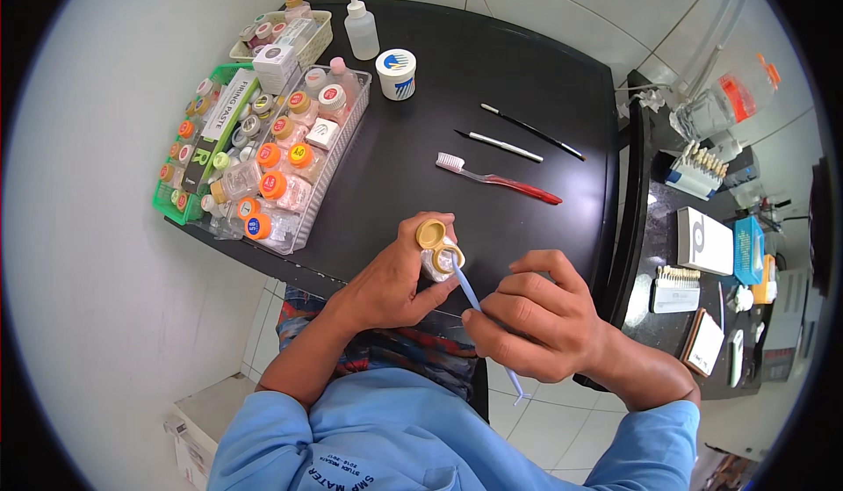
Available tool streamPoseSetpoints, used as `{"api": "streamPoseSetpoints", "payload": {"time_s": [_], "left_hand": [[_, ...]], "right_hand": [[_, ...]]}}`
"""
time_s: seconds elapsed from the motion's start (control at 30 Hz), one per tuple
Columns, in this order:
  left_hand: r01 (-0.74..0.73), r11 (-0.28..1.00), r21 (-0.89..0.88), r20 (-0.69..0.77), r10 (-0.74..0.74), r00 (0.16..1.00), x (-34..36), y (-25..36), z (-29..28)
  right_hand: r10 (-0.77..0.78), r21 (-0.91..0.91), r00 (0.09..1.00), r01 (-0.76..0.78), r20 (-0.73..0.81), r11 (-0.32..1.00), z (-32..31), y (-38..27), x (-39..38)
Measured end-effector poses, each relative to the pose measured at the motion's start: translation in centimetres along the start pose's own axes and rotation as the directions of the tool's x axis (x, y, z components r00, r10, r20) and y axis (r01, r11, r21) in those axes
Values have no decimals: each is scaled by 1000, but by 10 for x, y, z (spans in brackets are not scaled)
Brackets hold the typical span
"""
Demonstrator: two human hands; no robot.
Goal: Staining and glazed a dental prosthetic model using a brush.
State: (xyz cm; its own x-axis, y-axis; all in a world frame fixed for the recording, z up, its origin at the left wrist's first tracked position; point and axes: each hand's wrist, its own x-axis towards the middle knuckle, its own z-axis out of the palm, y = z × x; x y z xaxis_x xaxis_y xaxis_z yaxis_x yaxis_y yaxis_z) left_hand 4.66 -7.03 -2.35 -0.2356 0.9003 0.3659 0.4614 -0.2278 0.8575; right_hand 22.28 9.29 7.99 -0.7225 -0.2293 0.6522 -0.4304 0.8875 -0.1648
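Note:
My left hand (391, 285) grips a small clear jar (432, 267) with a beige flip lid (430, 233) standing open above its mouth, near the front edge of the black table (514, 78). My right hand (534, 315) is closed around a slender light-blue plastic tool (465, 282), whose upper end reaches into the jar's mouth; its hooked lower end pokes out below my hand. Just beyond my hands lies a red-handled toothbrush (518, 187), with a white-and-silver pen-like tool (505, 147) and a thin dark brush (536, 131) behind it.
Baskets of small capped bottles (299, 179) fill the table's left, beside a white wall. A dropper bottle (362, 30) and white tub (395, 75) stand at the back. A side counter (641, 302) holds boxes (702, 241), shade guides (676, 293) and a large plastic container (733, 96).

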Motion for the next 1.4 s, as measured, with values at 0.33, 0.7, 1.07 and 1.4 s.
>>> {"api": "streamPoseSetpoints", "payload": {"time_s": [0.33,0.7,1.07,1.4], "left_hand": [[19,1000,-2,-14,-19,1000,-4,8,-2],[5,1000,23,-18,-5,1000,-4,7,-5],[-73,993,96,-67,79,995,-1,11,-7],[-41,998,49,-50,44,998,-3,4,-4]], "right_hand": [[-17,50,1000,17,5,999,2,-1,-1],[-22,99,999,19,29,995,2,3,-1],[115,379,993,-117,28,918,6,9,-2],[76,285,994,-96,79,954,2,6,2]]}}
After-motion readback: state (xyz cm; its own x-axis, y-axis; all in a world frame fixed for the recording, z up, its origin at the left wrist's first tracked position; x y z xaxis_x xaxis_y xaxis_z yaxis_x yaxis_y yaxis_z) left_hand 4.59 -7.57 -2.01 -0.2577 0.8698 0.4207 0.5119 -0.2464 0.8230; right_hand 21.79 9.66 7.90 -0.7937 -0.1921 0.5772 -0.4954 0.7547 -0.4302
